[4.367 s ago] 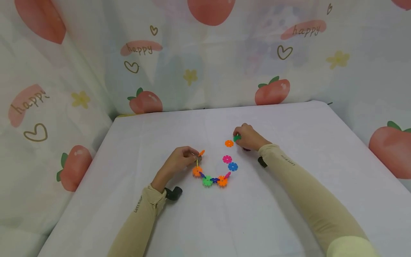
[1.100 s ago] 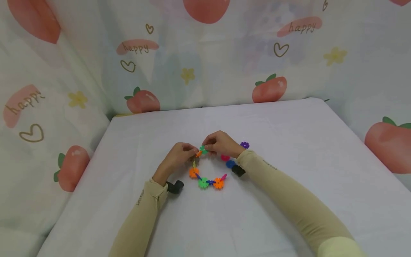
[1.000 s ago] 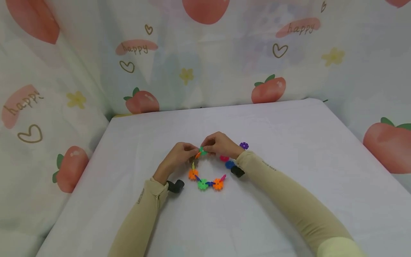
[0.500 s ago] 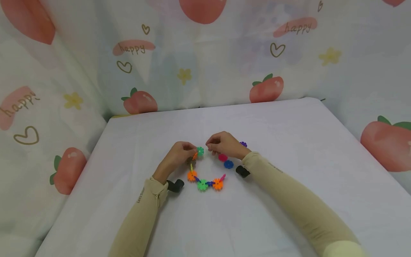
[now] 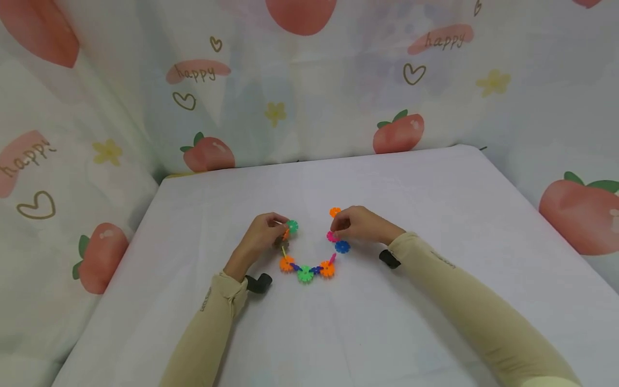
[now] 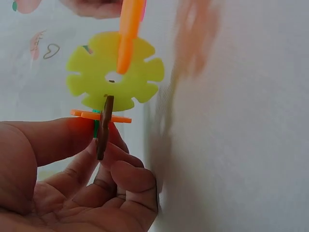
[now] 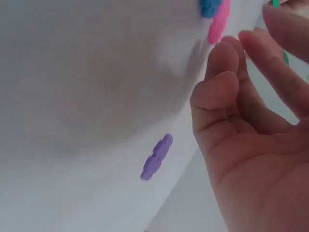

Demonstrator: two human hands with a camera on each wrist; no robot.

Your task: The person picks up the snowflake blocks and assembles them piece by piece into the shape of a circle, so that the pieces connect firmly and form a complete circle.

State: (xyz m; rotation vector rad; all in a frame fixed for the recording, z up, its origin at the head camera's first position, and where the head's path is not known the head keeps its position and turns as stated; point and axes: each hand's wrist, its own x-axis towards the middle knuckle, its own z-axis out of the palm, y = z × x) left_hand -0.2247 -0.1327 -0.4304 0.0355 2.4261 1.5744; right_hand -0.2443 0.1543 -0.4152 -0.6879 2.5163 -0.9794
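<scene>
One chain (image 5: pixel 305 274) curves mid-frame, pinched in the fingers of the left hand (image 5: pixel 261 235), while the right hand (image 5: pixel 364 225), fingers released, hovers by the pink disc (image 5: pixel 331 236).

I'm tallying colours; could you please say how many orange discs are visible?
4: one disc by the left hand, a near-left disc and near-right disc in the chain, a loose disc beyond the right hand; others may be hidden.
</scene>
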